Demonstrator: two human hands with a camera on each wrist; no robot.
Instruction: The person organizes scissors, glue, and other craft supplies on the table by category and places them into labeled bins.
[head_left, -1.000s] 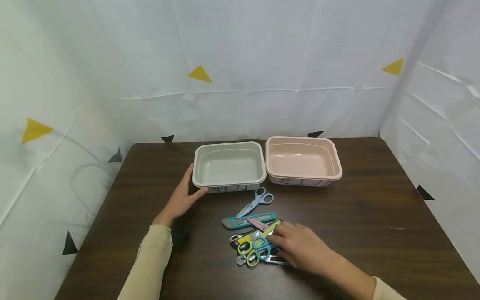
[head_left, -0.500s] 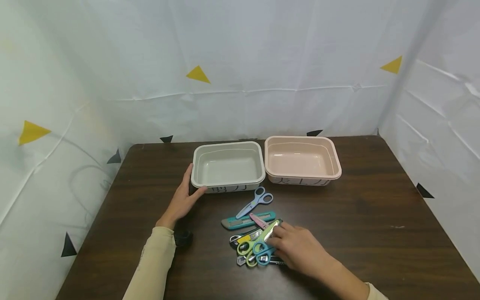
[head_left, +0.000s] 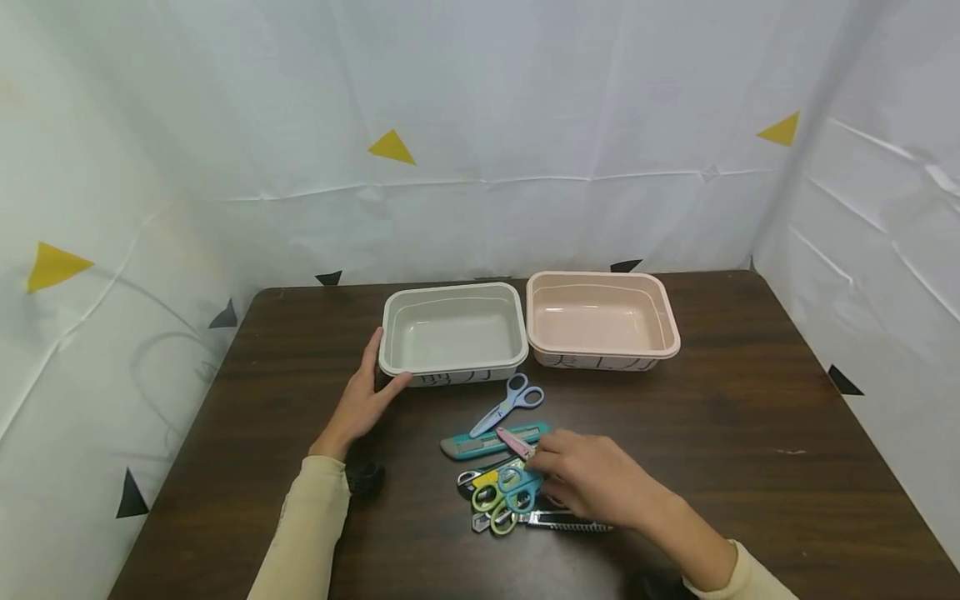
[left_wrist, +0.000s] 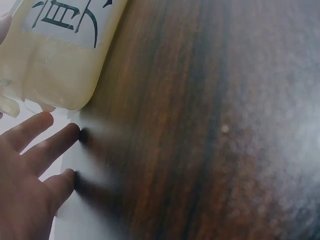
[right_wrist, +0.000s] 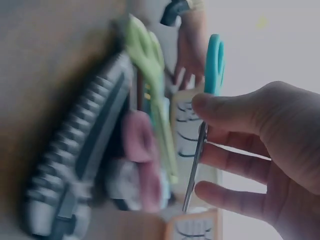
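Note:
My left hand (head_left: 370, 381) rests against the front-left corner of the grey-white bin (head_left: 450, 291), fingers straight along its side and thumb on its front; the left wrist view shows these fingers (left_wrist: 37, 150) beside the bin corner (left_wrist: 60, 70). My right hand (head_left: 543, 467) pinches the teal-handled scissors (head_left: 517, 486) over a pile of cutting tools. In the right wrist view the teal scissors (right_wrist: 214, 60) sit between thumb and fingers (right_wrist: 220, 162), just above the green scissors (right_wrist: 150, 65) and a grey utility knife (right_wrist: 85, 150).
An empty pink bin (head_left: 600, 276) stands right of the grey-white one. On the dark wooden table (head_left: 750, 417) lie blue scissors (head_left: 506, 404), a teal utility knife (head_left: 476, 446), green scissors (head_left: 487, 500) and a grey knife (head_left: 566, 524). White sheeting walls three sides.
My right hand has closed on the teal scissors and drawn them slightly up out of the pile. The left hand has stayed at the bin corner.

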